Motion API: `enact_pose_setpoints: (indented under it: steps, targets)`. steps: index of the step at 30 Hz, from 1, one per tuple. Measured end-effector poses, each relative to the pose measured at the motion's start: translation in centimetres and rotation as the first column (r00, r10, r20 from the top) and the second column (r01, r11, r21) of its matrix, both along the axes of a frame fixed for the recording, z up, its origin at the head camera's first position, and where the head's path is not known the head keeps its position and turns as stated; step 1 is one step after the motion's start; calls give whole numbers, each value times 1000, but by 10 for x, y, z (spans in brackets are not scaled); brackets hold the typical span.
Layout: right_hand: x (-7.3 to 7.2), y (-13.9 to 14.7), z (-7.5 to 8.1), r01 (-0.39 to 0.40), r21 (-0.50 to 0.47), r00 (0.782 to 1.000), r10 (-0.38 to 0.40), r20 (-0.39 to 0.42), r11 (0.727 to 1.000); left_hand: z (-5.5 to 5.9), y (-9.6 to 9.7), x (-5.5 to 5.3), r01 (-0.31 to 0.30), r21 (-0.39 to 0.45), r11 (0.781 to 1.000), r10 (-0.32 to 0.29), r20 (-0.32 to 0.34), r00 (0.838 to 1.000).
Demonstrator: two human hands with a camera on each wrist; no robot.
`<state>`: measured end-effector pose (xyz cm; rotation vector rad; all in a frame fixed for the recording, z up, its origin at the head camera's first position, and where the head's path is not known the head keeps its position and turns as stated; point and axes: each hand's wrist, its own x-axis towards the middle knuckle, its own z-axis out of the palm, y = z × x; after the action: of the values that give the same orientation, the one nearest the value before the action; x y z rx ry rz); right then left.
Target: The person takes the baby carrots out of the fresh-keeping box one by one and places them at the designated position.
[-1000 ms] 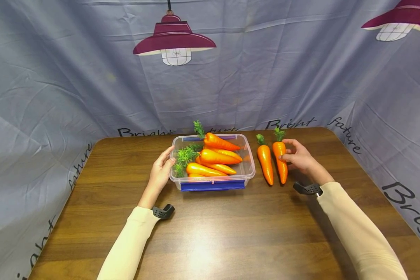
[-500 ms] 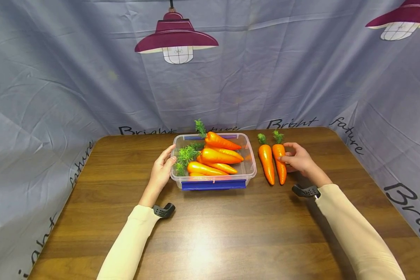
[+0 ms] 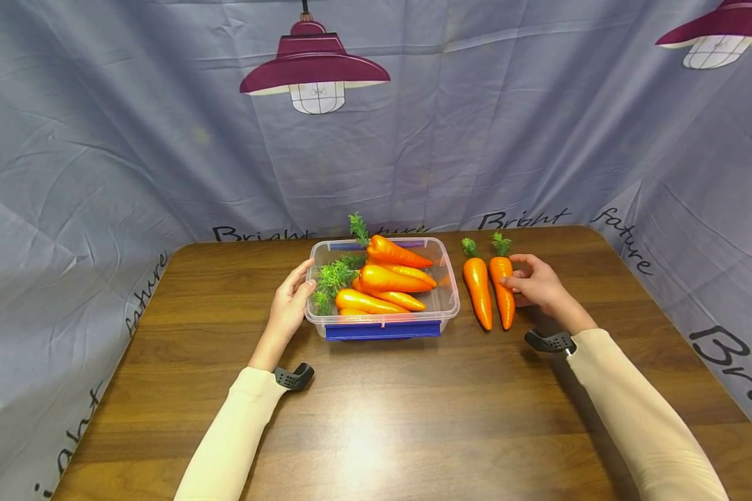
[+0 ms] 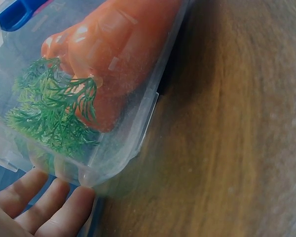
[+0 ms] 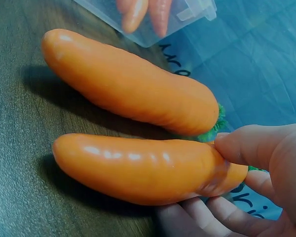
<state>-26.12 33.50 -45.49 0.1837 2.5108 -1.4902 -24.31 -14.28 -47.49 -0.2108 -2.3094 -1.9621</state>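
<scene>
A clear plastic box (image 3: 446,306) with a blue clip holds several orange toy carrots (image 3: 391,280) with green tops. My left hand (image 3: 290,302) rests with straight fingers against the box's left wall (image 4: 113,163); its fingertips (image 4: 44,210) show below the box's corner. Right of the box two more carrots lie side by side on the table. My right hand (image 3: 535,282) pinches the outer carrot (image 3: 503,291) near its leafy end, thumb on top and fingers beneath (image 5: 227,168). The inner carrot (image 3: 478,291) (image 5: 133,89) lies untouched beside it.
The brown wooden table (image 3: 382,417) is ringed by a grey printed cloth backdrop (image 3: 163,139) on the left, back and right. Bare tabletop lies in front of the box and both forearms.
Hardly anything moved: both hands keep their places, and the view shifted slightly.
</scene>
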Motion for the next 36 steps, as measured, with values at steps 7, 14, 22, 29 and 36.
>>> enact_pose_setpoints:
  steps: [7, 14, 22, 29, 36]
  targets:
    - [-2, -2, -2, 4, -14, 1000, -4, 0, 1000, 0, 0, 0, 1, 0, 1000, -1, 1, 1000]
    - [-1, -2, -2, 11, -26, 1000, -11, 0, 1000, 0, 0, 0, 1, 3, 1000, -1, -3, 1000]
    - [-2, 1, -2, 22, -34, 1000, -22, 9, 999, 0, 0, 0, -1, -5, 1000, 1, -2, 1000]
    - [-1, 3, -3, 36, -45, 999, -36, 0, 998, -1, 1, -1, -2, 7, 1000, 2, 4, 1000]
    - [-1, 1, -3, 27, -45, 1000, -27, -2, 999, 0, 0, 0, 0, 2, 1000, 0, 5, 1000]
